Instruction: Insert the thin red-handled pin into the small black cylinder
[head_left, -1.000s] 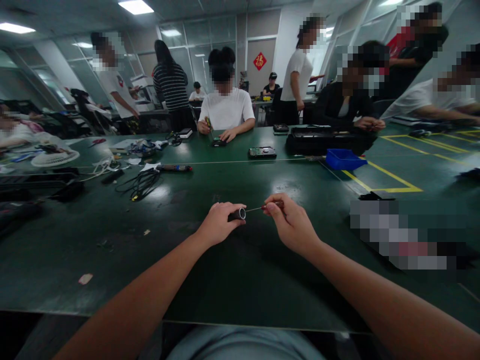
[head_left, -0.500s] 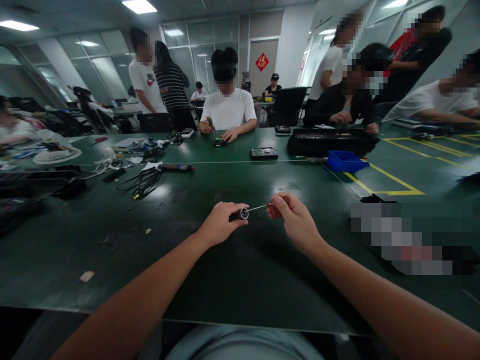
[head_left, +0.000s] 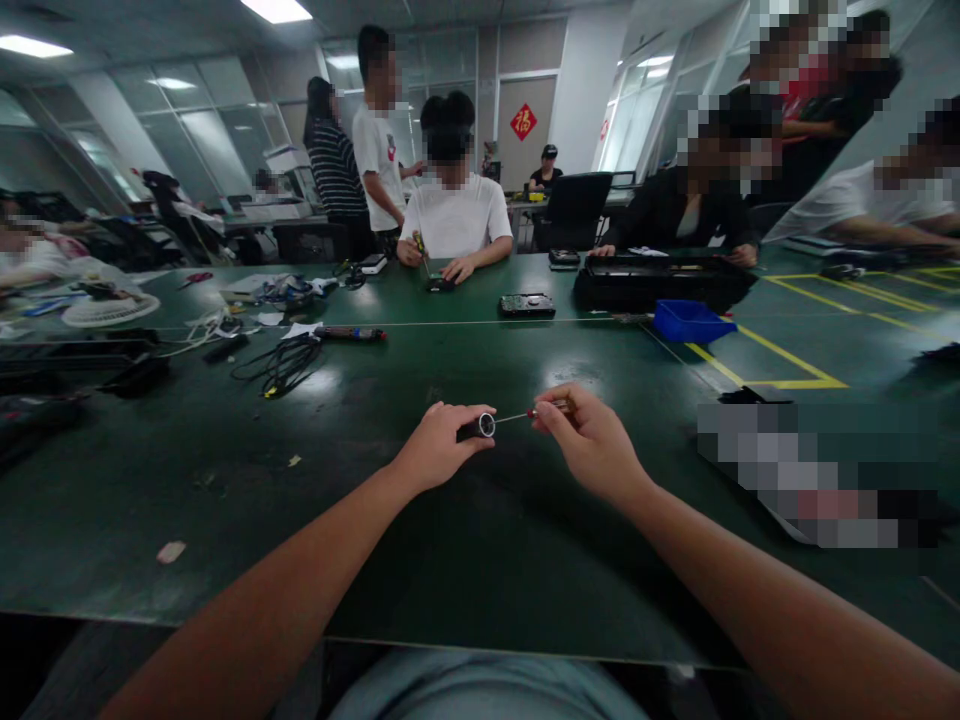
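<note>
While left hand [head_left: 435,447] grips dark metal-rimmed cylinder [head_left: 478,428] — right hand [head_left: 589,440] pinches thin red-handled screwdriver [head_left: 534,411].

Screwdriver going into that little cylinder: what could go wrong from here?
The left hand pinches the small cylinder in the air above the table, unsupported, so it may twist or drop. The right hand holds the screwdriver far back; its thin shaft could slip off the rim toward the left fingertips.

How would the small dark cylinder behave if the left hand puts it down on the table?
The cylinder looks round and smooth, so it would probably roll on the flat table. It fits within the left hand, so it is likely light.
</note>
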